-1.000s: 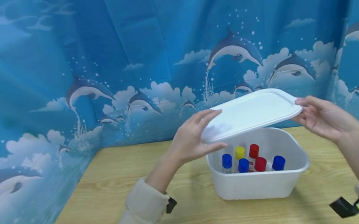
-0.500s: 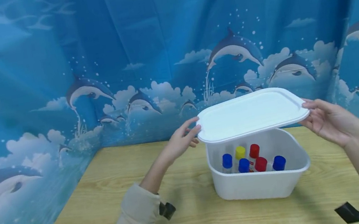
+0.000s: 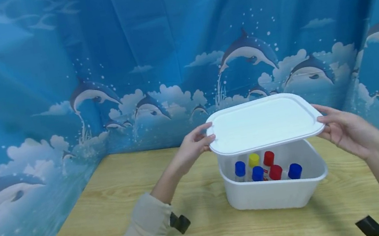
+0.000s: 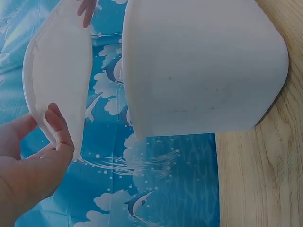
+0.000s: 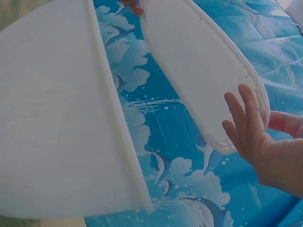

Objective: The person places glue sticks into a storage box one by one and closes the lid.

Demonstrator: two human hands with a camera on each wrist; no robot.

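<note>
A white lid point(image 3: 265, 122) is held up over a white plastic bin point(image 3: 274, 195), apart from its rim in both wrist views. My left hand point(image 3: 194, 146) pinches the lid's left end; in the left wrist view its thumb and fingers lie on either side of the edge. At the opposite end my right hand point(image 3: 349, 131) grips the rim, with several fingers point(image 5: 246, 113) under the lid. Inside the bin stand several clear tubes with coloured caps: blue caps point(image 3: 258, 173), red caps point(image 3: 275, 172) and a yellow cap point(image 3: 254, 160). Their lower parts are hidden by the bin's front wall.
The bin stands on a wood-grain table point(image 3: 137, 168), right of its middle. Behind and at the sides hangs a blue curtain point(image 3: 149, 58) printed with dolphins and clouds. Each wrist wears a black strap point(image 3: 180, 222).
My left hand has shifted from further over the lid to its left edge. The lid's near edge has come down slightly and toward me. The bin and tubes stay put.
</note>
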